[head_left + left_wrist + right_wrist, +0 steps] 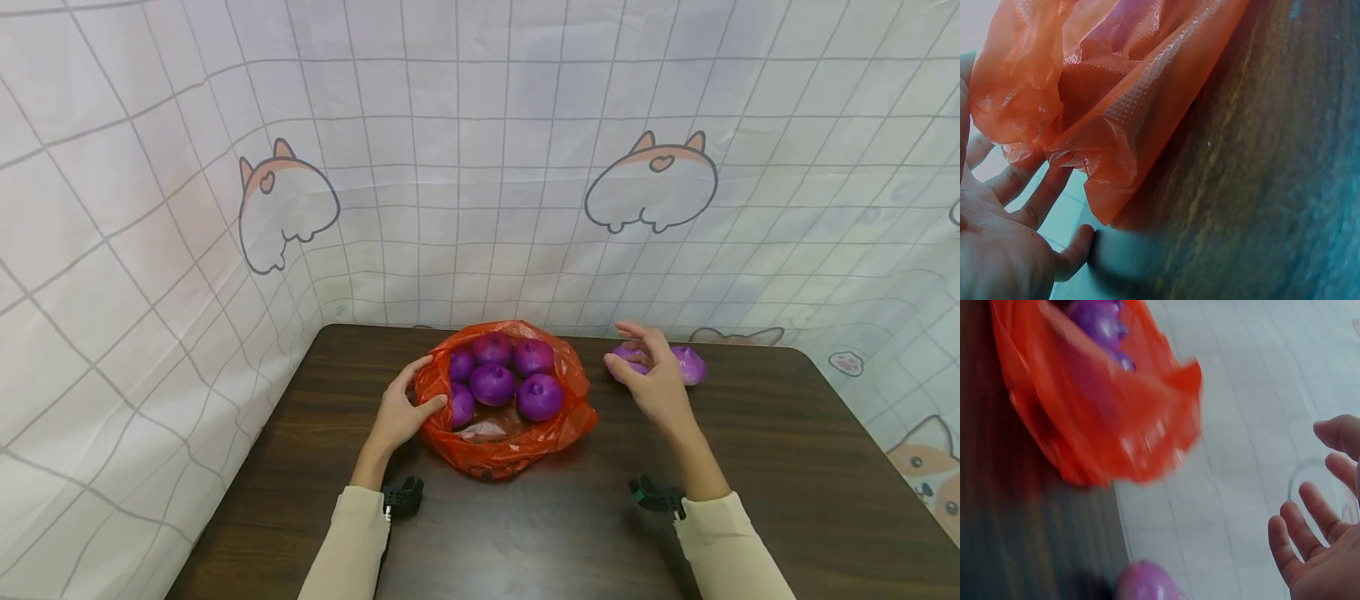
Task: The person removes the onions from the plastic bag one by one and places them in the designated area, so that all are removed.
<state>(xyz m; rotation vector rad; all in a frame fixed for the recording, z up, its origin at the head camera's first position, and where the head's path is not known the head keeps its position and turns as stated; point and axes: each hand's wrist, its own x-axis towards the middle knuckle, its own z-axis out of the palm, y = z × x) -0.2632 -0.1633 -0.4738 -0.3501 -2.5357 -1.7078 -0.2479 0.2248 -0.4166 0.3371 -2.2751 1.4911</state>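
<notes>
Pinched the red plastic bag point(495, 461) by its rim at frame centre with the left hand point(399, 410), held the right hand point(658, 387) with fingers parted and empty before a loose purple onion point(626, 357) right of centre, probably called for a steady bag mouth and gentle cupping, and showed a second loose onion point(692, 365) in the head view but only one from the right wrist.

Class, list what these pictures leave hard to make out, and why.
Head: one onion, partly behind the right hand.
Left wrist: contents of the bag, mostly hidden by its folds.
Right wrist: lower onion, cut off by the bottom edge; right hand, by the right edge.
</notes>
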